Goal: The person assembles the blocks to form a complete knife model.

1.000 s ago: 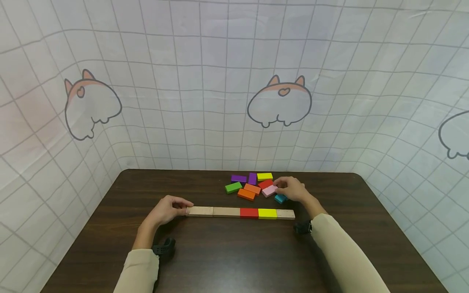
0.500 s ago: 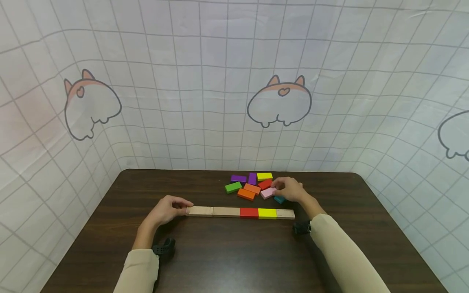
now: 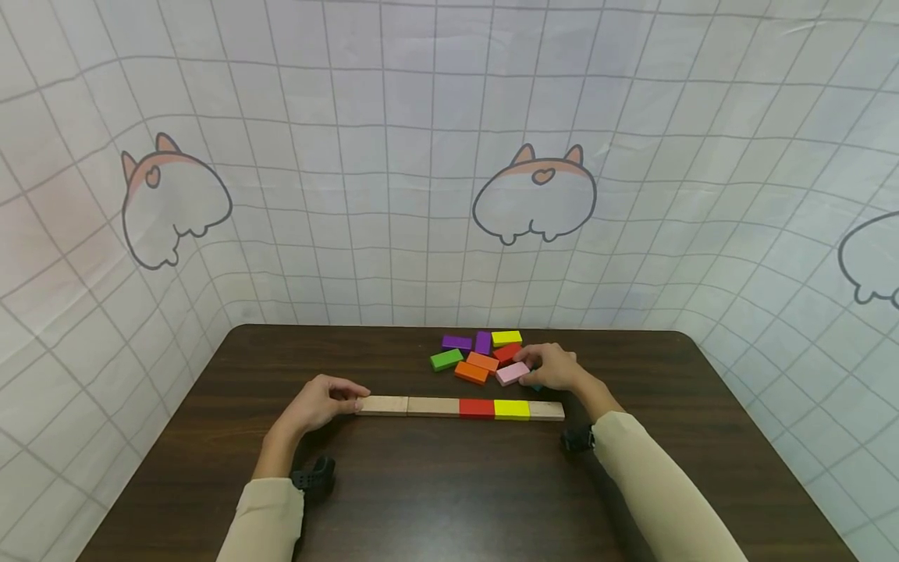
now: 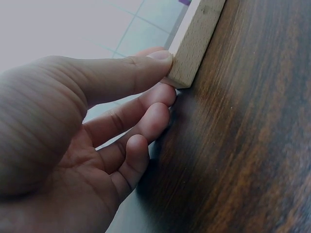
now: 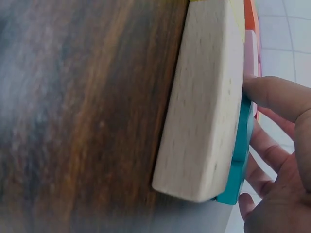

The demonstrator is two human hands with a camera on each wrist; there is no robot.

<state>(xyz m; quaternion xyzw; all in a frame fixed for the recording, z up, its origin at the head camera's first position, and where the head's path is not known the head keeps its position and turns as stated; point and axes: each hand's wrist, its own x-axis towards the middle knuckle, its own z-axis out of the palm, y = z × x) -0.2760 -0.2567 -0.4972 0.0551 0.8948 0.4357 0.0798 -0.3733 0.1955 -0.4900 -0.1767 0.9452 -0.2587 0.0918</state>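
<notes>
A row of flat blocks crosses the table: two plain wooden ones at the left, then a red block (image 3: 477,408), a yellow block (image 3: 511,410) and a shorter plain wooden block (image 3: 546,410). My left hand (image 3: 319,402) pinches the outer end of the leftmost wooden block (image 3: 385,405), thumb on its near edge, as the left wrist view shows. Behind the row, my right hand (image 3: 555,368) holds a pink block (image 3: 511,374) by its right end between thumb and fingers. Teal blocks (image 5: 242,145) lie beneath that hand, mostly hidden in the head view.
Loose blocks cluster behind the row: orange (image 3: 471,372), green (image 3: 446,359), purple (image 3: 457,343), another yellow (image 3: 506,339) and another red (image 3: 507,353). The dark wooden table (image 3: 435,492) ends at a gridded cloth backdrop (image 3: 365,203).
My right hand has drawn the pink block slightly toward me and to the left, away from the loose red block. It now covers more of the teal blocks. The left hand has stayed still.
</notes>
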